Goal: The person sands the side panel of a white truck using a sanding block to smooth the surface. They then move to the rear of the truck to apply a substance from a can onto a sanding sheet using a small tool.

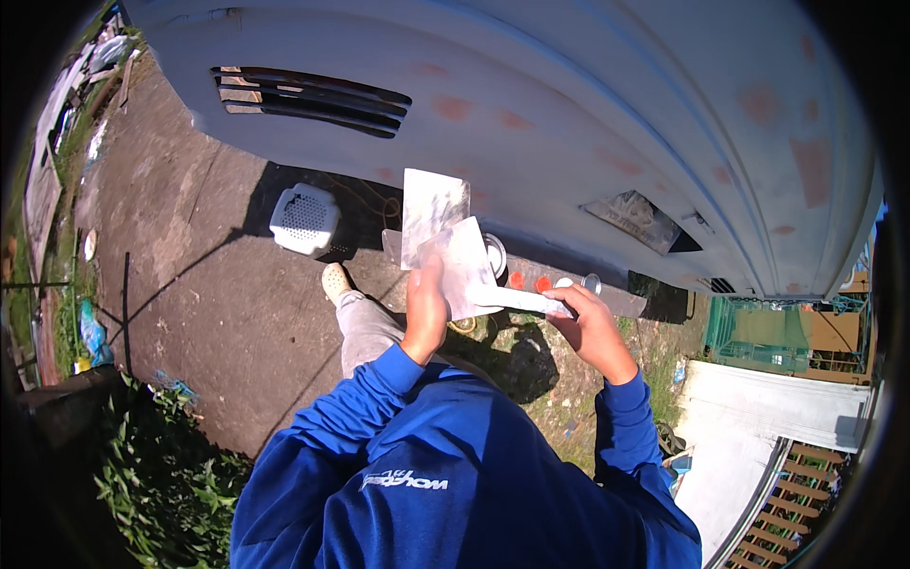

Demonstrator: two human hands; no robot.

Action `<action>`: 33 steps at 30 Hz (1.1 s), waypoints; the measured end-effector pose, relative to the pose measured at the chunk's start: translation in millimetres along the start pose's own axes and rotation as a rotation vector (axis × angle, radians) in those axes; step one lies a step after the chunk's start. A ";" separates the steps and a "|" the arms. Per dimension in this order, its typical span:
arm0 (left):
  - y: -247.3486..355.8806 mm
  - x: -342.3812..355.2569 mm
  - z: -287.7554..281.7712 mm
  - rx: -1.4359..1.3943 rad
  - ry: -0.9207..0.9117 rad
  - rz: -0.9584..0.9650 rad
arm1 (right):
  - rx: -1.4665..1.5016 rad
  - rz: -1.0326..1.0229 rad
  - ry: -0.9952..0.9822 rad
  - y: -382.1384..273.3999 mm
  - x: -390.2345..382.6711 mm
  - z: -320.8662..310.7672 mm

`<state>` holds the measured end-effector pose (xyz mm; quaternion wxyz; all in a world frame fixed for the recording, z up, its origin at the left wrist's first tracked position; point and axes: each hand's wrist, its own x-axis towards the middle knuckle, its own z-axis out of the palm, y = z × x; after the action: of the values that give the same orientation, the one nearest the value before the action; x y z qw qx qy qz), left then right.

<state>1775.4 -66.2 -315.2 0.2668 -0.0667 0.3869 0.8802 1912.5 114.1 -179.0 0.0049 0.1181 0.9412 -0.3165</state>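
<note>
My left hand (427, 311) is closed around two thin flat plates in front of my chest. The farther plate (436, 204) is pale with dark smears; the nearer plate (463, 261) overlaps its lower corner and has a whitish, smeared face. My right hand (590, 330) pinches the right end of a slim white tube-like piece (521, 301). Its left end meets the right edge of the nearer plate; whether it touches or only overlaps I cannot tell. Just beyond, a grey vehicle body panel (531, 156) with reddish patches hangs over the plates.
A low board (621, 302) under the panel bears a white round tin (495, 254), red round lids (542, 284) and small cups. A white perforated stool (305, 220) stands at left. Slatted wood (791, 507) and a white sheet (730, 417) lie right; leafy plants (175, 474) grow lower left.
</note>
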 end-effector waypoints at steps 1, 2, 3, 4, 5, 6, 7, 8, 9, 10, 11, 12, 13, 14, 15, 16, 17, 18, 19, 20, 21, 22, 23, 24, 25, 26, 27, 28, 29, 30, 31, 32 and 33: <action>5.1 -2.3 1.8 -0.026 -0.010 0.002 | -0.029 -0.022 0.008 -2.5 0.6 0.3; 9.4 -4.1 2.7 -0.056 -0.027 -0.005 | -0.058 -0.044 0.016 -5.3 1.0 0.9; 13.0 -5.7 1.9 -0.087 -0.038 -0.007 | -0.112 -0.029 0.039 -12.0 2.8 1.7; 16.8 -7.3 1.4 -0.117 -0.050 -0.009 | -0.167 -0.013 0.062 -23.2 3.9 1.3; 21.8 -8.5 1.7 -0.154 -0.040 -0.040 | -0.221 0.003 0.086 -32.1 3.9 0.0; 26.3 -9.2 2.3 -0.194 -0.030 -0.075 | -0.308 -0.035 0.051 -37.4 2.7 -2.1; 29.2 -9.4 2.5 -0.233 -0.020 -0.109 | -0.395 -0.073 0.015 -42.1 1.2 -3.9; 30.2 -9.3 2.1 -0.254 -0.009 -0.136 | -0.482 -0.112 -0.020 -46.0 -0.6 -5.0; 30.8 -9.5 1.4 -0.273 0.003 -0.165 | -0.561 -0.127 -0.032 -49.4 -3.2 -4.8; 32.0 -9.7 1.0 -0.293 0.014 -0.192 | -0.547 -0.155 -0.022 -54.6 -3.6 -4.7; 34.5 -10.1 0.8 -0.315 0.024 -0.223 | -0.533 -0.183 -0.011 -60.5 -3.5 -4.6; 38.3 -10.9 2.2 -0.339 0.030 -0.257 | -0.521 -0.207 0.001 -64.6 -5.1 -5.3; 40.4 -11.1 2.4 -0.363 0.035 -0.292 | -0.556 -0.229 -0.013 -60.1 -8.2 -5.3; 39.7 -10.3 0.5 -0.372 0.028 -0.318 | -0.591 -0.252 -0.027 -55.7 -10.8 -5.5; 39.6 -8.8 -3.7 -0.379 0.024 -0.338 | -0.602 -0.269 -0.038 -65.0 -8.7 -8.4; 40.0 -8.1 -7.1 -0.385 0.019 -0.358 | -0.612 -0.285 -0.050 -72.1 -7.1 -11.5; 40.6 -8.3 -9.5 -0.387 0.023 -0.367 | -0.649 -0.313 -0.057 -75.2 -6.2 -14.1; 42.0 -8.4 -10.8 -0.388 0.024 -0.379 | -0.687 -0.339 -0.063 -77.7 -5.6 -17.0; 43.5 -8.6 -11.8 -0.388 0.025 -0.390 | -0.724 -0.365 -0.068 -79.8 -5.0 -20.0; 45.8 -9.2 -12.5 -0.379 0.023 -0.393 | -0.745 -0.389 -0.084 -80.9 -3.7 -24.1; 48.8 -10.3 -12.9 -0.369 0.020 -0.396 | -0.766 -0.413 -0.099 -81.1 -1.9 -28.8; 50.7 -11.2 -13.1 -0.359 0.017 -0.399 | -0.786 -0.437 -0.114 -81.7 0.0 -33.1; 51.4 -11.6 -13.4 -0.351 0.004 -0.388 | -0.810 -0.448 -0.119 -82.9 1.5 -36.6; 51.6 -12.4 -13.9 -0.342 -0.008 -0.377 | -0.832 -0.457 -0.126 -84.2 2.8 -39.5; 51.8 -13.3 -14.1 -0.332 -0.019 -0.366 | -0.854 -0.467 -0.132 -86.2 4.1 -42.2; 52.8 -14.7 -13.6 -0.276 -0.026 -0.335 | -0.854 -0.464 -0.128 -90.1 5.8 -44.8; 54.3 -16.1 -13.0 -0.219 -0.034 -0.302 | -0.854 -0.462 -0.123 -95.1 7.8 -47.1; 55.1 -16.5 -12.8 -0.163 -0.041 -0.269 | -0.854 -0.460 -0.118 -98.3 9.7 -49.1; 51.1 -14.4 -15.4 -0.151 -0.039 -0.222 | -0.832 -0.443 -0.122 -99.3 11.2 -51.3; 45.8 -11.0 -19.2 -0.135 -0.039 -0.176 | -0.809 -0.422 -0.124 -100.0 11.6 -53.1; 41.7 -8.3 -22.9 -0.121 -0.038 -0.129 | -0.785 -0.403 -0.126 -99.6 12.6 -54.6; 38.5 -6.7 -27.5 -0.096 -0.041 -0.112 | -0.733 -0.377 -0.092 -96.4 14.9 -54.9; 38.9 -6.3 -31.0 -0.064 -0.044 -0.097 | -0.675 -0.349 -0.055 -89.7 16.8 -52.5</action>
<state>1757.7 -112.7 -309.5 0.3152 -0.0748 0.3488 0.8795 1879.4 79.9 -85.1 0.0148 -0.0607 0.9980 0.0122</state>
